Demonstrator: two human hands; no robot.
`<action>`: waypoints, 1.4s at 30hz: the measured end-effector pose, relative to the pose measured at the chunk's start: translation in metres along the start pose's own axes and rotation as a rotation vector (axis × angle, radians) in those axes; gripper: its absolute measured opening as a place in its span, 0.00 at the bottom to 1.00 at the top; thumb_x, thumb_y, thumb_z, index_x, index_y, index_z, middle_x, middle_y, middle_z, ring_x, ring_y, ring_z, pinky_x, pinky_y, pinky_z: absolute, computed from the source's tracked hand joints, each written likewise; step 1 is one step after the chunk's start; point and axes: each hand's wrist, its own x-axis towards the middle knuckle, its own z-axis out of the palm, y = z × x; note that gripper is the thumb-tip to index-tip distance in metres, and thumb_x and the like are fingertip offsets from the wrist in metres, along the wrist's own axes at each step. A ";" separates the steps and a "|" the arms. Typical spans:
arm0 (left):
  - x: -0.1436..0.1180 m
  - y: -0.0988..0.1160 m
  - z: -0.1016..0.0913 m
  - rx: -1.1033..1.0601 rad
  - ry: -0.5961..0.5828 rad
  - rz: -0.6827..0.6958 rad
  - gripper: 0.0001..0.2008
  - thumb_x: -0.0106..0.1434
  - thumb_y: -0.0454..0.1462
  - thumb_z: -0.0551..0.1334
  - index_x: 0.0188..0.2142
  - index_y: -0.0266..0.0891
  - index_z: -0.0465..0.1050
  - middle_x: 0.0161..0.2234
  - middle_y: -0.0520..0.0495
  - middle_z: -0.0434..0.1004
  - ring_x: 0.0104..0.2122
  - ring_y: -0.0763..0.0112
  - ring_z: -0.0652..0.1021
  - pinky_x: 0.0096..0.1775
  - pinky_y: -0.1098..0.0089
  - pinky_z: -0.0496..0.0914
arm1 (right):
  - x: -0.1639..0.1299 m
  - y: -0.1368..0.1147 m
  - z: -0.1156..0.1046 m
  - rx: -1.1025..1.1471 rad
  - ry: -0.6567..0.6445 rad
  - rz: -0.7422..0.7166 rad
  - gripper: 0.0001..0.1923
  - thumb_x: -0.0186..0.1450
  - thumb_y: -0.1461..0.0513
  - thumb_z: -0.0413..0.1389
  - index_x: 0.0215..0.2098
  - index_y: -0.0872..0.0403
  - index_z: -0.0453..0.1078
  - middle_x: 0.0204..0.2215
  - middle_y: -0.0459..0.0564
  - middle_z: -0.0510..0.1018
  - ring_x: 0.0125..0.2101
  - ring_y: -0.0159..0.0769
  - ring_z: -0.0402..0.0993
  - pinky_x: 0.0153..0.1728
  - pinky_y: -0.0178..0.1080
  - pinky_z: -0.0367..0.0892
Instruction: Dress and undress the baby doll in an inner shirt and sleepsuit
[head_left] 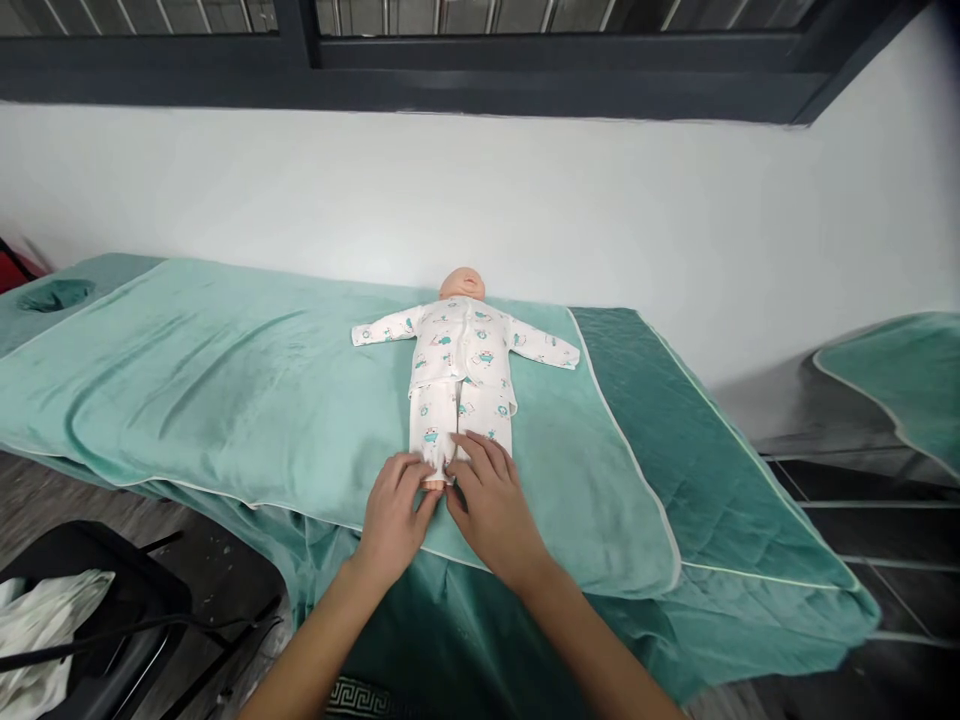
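Note:
A baby doll (463,283) lies on its back on the green-covered bed, head toward the wall and arms spread wide. It wears a white printed jacket (465,345) and matching trousers (433,415). My left hand (396,500) has its fingers closed at the hem of the trouser leg on the image's left, where a bit of the doll's foot (433,485) shows. From the other side, my right hand (487,495) pinches the same hem, its fingers bent over the cloth. The lower end of the other trouser leg is hidden behind my right hand.
The bed carries a light green cover (225,400) over a darker quilted sheet (720,470). At its far left is a face hole (56,294). A black chair (127,570) with white cloth (45,630) stands at lower left. A white wall (525,200) rises behind.

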 end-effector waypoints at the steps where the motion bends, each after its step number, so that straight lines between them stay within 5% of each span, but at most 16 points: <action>1: 0.000 0.000 0.000 -0.016 0.006 0.008 0.07 0.70 0.35 0.58 0.47 0.41 0.68 0.45 0.44 0.71 0.46 0.65 0.73 0.48 0.61 0.73 | 0.001 0.000 0.000 0.010 0.008 -0.002 0.06 0.66 0.69 0.54 0.41 0.54 0.69 0.59 0.56 0.70 0.63 0.51 0.58 0.63 0.60 0.57; 10: -0.008 -0.006 -0.003 0.000 0.013 0.186 0.12 0.68 0.29 0.57 0.49 0.41 0.70 0.42 0.44 0.71 0.42 0.66 0.72 0.43 0.64 0.72 | -0.015 0.006 0.001 0.009 0.090 -0.033 0.06 0.67 0.69 0.53 0.39 0.53 0.67 0.57 0.57 0.71 0.62 0.52 0.60 0.61 0.62 0.60; 16: -0.054 -0.038 -0.024 0.054 0.079 0.145 0.16 0.68 0.29 0.57 0.54 0.43 0.69 0.45 0.43 0.72 0.45 0.65 0.74 0.45 0.62 0.74 | -0.033 0.005 0.003 -0.006 0.120 -0.052 0.12 0.67 0.68 0.54 0.49 0.54 0.67 0.59 0.60 0.68 0.63 0.54 0.60 0.59 0.63 0.63; 22: -0.134 -0.120 -0.090 0.297 0.237 -0.331 0.12 0.68 0.34 0.54 0.48 0.47 0.71 0.47 0.45 0.73 0.50 0.60 0.76 0.52 0.55 0.74 | -0.077 -0.008 0.018 0.138 0.155 -0.232 0.13 0.67 0.70 0.54 0.49 0.53 0.68 0.57 0.59 0.70 0.60 0.52 0.63 0.59 0.61 0.63; 27: -0.178 -0.184 -0.185 0.725 0.364 -0.898 0.17 0.64 0.36 0.56 0.52 0.40 0.67 0.57 0.40 0.69 0.60 0.57 0.68 0.61 0.55 0.64 | -0.106 -0.025 0.038 0.185 0.051 -0.379 0.11 0.69 0.67 0.51 0.47 0.52 0.71 0.55 0.55 0.73 0.58 0.48 0.68 0.55 0.53 0.68; 31: -0.208 -0.217 -0.255 0.853 0.448 -1.227 0.28 0.60 0.39 0.60 0.58 0.30 0.63 0.63 0.24 0.58 0.63 0.36 0.61 0.55 0.37 0.63 | -0.112 -0.039 0.046 0.196 -0.094 -0.413 0.12 0.69 0.65 0.51 0.47 0.50 0.73 0.56 0.54 0.74 0.56 0.45 0.71 0.50 0.46 0.75; 33: -0.225 -0.229 -0.278 0.883 0.394 -1.383 0.31 0.57 0.41 0.63 0.58 0.30 0.63 0.63 0.21 0.57 0.63 0.31 0.59 0.53 0.31 0.60 | -0.113 -0.043 0.048 0.212 -0.135 -0.401 0.12 0.69 0.66 0.51 0.46 0.49 0.73 0.55 0.53 0.75 0.53 0.43 0.75 0.48 0.43 0.76; 35: -0.242 -0.238 -0.293 0.877 0.186 -1.562 0.33 0.55 0.43 0.64 0.58 0.33 0.64 0.62 0.22 0.60 0.62 0.31 0.63 0.49 0.32 0.64 | -0.115 -0.045 0.052 0.225 -0.171 -0.378 0.13 0.68 0.68 0.50 0.46 0.50 0.72 0.54 0.54 0.76 0.50 0.41 0.77 0.46 0.41 0.78; 42: -0.279 -0.233 -0.312 0.980 -0.160 -1.441 0.18 0.57 0.36 0.58 0.48 0.47 0.69 0.51 0.44 0.73 0.54 0.49 0.71 0.49 0.47 0.69 | -0.126 -0.047 0.063 0.268 -0.252 -0.307 0.14 0.67 0.69 0.49 0.45 0.49 0.72 0.54 0.52 0.76 0.50 0.40 0.78 0.47 0.40 0.77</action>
